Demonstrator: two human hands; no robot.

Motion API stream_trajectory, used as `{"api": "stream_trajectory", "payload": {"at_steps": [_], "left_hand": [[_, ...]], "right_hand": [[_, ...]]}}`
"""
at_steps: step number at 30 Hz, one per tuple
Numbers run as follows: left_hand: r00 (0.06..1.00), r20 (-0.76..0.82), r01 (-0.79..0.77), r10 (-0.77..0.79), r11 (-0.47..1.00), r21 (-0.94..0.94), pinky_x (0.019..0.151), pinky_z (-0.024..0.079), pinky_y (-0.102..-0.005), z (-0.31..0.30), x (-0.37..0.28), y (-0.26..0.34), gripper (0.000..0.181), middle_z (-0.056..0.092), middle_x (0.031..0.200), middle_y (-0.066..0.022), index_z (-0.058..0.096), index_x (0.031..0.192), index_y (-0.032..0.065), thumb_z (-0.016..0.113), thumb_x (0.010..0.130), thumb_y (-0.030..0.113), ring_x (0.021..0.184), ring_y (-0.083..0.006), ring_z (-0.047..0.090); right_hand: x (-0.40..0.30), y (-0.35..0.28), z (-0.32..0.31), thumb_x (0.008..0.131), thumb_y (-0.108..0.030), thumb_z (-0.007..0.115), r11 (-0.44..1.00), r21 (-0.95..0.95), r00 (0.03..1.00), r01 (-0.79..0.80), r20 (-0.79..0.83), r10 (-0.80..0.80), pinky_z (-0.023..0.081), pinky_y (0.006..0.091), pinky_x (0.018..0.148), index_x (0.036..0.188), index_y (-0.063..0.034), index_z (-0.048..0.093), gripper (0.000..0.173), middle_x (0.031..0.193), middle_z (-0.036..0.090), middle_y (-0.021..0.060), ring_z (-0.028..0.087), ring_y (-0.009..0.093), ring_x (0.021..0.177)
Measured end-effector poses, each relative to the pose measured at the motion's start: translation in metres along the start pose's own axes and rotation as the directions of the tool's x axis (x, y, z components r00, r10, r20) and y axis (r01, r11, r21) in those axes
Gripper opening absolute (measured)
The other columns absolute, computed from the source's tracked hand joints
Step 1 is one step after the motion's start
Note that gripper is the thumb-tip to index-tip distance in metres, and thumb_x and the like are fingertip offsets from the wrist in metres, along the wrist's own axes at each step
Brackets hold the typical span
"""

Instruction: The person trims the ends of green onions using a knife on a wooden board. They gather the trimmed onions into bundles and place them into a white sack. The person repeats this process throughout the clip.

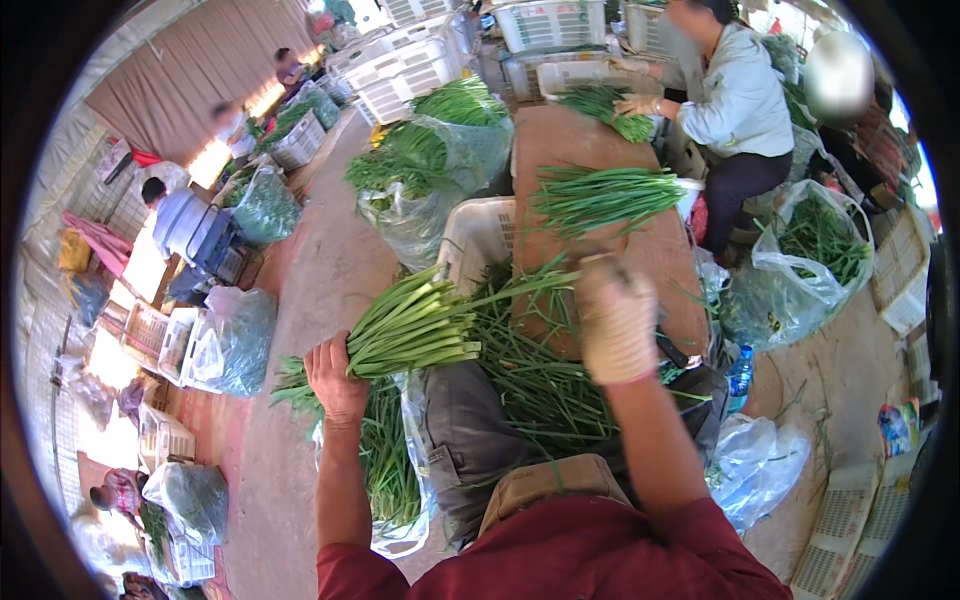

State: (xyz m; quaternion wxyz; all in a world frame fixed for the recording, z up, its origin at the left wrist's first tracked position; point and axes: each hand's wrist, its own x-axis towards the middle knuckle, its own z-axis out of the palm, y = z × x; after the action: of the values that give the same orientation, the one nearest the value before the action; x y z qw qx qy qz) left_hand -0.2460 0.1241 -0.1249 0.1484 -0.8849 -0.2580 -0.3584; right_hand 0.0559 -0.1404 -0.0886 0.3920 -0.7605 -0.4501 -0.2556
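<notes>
My bare left hand [337,379] grips a thick bunch of green Chinese chives [412,326], cut ends towards the right. My right hand [619,322], in a pale knit glove, is blurred by motion over the near part of a brown board [544,142]. A few chive leaves [536,285] stretch from the bunch to its closed fingers. Loose chive leaves [540,382] lie heaped between my legs and below the board. Across the board rests a bundle of chives [607,199]. A black handle [670,349] shows at the board's near right edge.
Plastic bags of greens [409,180] stand beyond a white crate [476,232]. Another open bag of chives [390,457] is by my left leg. A co-worker [739,112] handles chives [611,109] at the board's far end. At right are a bottle [740,379] and a plastic bag [757,461].
</notes>
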Motion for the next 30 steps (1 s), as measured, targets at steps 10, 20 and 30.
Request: {"api": "stream_trajectory", "payload": {"at_steps": [10,20,30], "left_hand": [[0.962,-0.127,0.226,-0.242,0.966,-0.128,0.089,0.047,-0.0467,-0.003,-0.040,-0.063,0.048,0.067,0.104,-0.0140,0.065,0.116,0.0030,0.080,0.073,0.020,0.097,-0.0367,0.062],[0.675,0.191,0.335,-0.713,0.066,-0.940,0.091,0.051,-0.0385,0.021,-0.057,-0.072,0.027,0.066,0.105,-0.0082,0.067,0.114,0.0064,0.069,0.088,0.014,0.101,-0.0268,0.062],[0.885,0.181,0.448,-0.430,0.676,-0.585,0.095,0.054,-0.0393,0.014,-0.050,-0.041,0.036,0.074,0.113,-0.0085,0.069,0.116,0.0027,0.072,0.080,0.008,0.104,-0.0232,0.070]], "right_hand": [[-0.072,0.106,-0.009,0.092,-0.008,0.067,0.264,0.715,0.684,-0.648,0.393,0.615,0.052,0.0329,0.084,0.109,-0.0041,0.065,0.017,0.102,0.066,0.0029,0.062,0.015,0.089],[-0.059,0.000,0.009,0.094,-0.004,0.062,0.386,0.635,0.743,-0.669,0.567,0.356,0.049,0.0264,0.087,0.130,0.0044,0.057,0.038,0.111,0.066,0.0068,0.059,0.012,0.095],[-0.044,-0.040,-0.005,0.081,-0.001,0.072,0.621,0.704,0.931,-0.345,0.339,0.133,0.054,0.0333,0.090,0.123,-0.0021,0.063,0.043,0.123,0.063,0.0143,0.066,0.026,0.106]]}}
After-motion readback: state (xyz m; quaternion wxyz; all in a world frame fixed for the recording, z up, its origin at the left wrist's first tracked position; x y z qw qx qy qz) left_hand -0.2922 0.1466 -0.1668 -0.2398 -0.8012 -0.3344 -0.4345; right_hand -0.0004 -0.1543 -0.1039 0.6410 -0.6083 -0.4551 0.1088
